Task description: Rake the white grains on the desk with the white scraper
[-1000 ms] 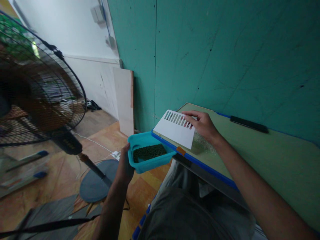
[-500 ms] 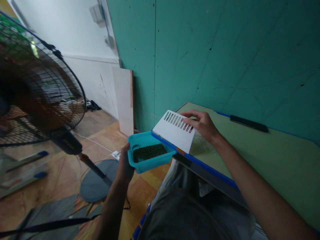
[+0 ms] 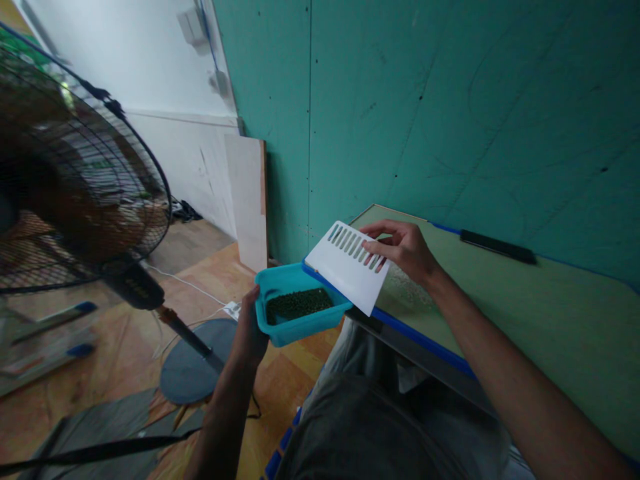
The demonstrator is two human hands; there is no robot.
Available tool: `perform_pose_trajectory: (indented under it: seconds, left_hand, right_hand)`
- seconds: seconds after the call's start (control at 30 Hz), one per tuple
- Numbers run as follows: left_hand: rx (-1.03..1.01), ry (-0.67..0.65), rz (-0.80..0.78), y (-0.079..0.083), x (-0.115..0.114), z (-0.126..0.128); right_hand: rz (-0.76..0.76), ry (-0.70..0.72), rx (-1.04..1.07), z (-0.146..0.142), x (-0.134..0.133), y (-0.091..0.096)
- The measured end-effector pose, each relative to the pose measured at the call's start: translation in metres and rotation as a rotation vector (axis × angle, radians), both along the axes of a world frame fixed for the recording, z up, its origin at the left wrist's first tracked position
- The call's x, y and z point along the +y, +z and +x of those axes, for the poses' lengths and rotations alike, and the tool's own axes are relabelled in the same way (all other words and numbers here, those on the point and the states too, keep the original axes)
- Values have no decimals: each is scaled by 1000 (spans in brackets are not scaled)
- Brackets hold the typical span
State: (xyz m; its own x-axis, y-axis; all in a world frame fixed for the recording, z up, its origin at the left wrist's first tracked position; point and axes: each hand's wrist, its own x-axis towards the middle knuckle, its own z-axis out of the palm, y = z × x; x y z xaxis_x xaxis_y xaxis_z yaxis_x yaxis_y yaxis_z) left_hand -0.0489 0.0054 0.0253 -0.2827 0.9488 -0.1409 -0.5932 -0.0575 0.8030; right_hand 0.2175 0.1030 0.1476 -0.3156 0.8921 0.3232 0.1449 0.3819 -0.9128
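**White slotted card held at table edge, teal tray held just below**

No brand, label or legible writing is seen on any item.

A flat white rectangular plastic card (image 3: pixel 350 267) with a row of narrow slanted slots along its far edge is held tilted at the near-left edge of the table. Its lower corner overhangs the blue edge strip. It is gripped at the slotted end by the right hand (image 3: pixel 403 250): fingers are closed over the slots, thumb behind, so the hand is shut around the card.

Just left of and below the card, a shallow teal rectangular plastic tray (image 3: pixel 295 310) is held against the table edge. It is partly filled with small dark green granules (image 3: pixel 299 304), piled toward its middle. The tray is supported from its left end and underside by the left hand (image 3: pixel 250 333), thumb against the side wall; the hand is closed on it.

A faint scatter of pale-green grains (image 3: pixel 405 290) is seen on the tabletop just beside the right wrist.

The table (image 3: pixel 550 313) has an olive-green top with blue edging. A long black flat bar (image 3: pixel 497 248) lies near the far edge, well apart from the hands. A teal panel wall (image 3: pixel 450 100) stands behind. To the left, a black-caged pedestal fan (image 3: pixel 75 187) stands on a round base on the wooden floor (image 3: pixel 125 333).
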Motion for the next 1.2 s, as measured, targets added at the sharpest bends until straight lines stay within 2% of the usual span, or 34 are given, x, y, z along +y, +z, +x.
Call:
perform_pose_trajectory:
  seconds: [0.2, 0.5, 0.77, 0.97, 1.2]
  left_hand:
    - [-9, -2, 8, 3, -1, 1]
    - [-8, 12, 21, -2, 2, -1]
    - [5, 7, 1, -5, 2, -2]
    - [-18, 8, 14, -7, 4, -3]
    - [14, 30, 9, -4, 3, -2]
  right_hand:
    - [-2, -6, 24, -1, 0, 0]
    - [21, 5, 37, -3, 0, -2]
    - [103, -104, 19, -1, 4, -3]
    - [59, -33, -9, -2, 4, -5]
    - [150, -76, -85, 6, 14, -11]
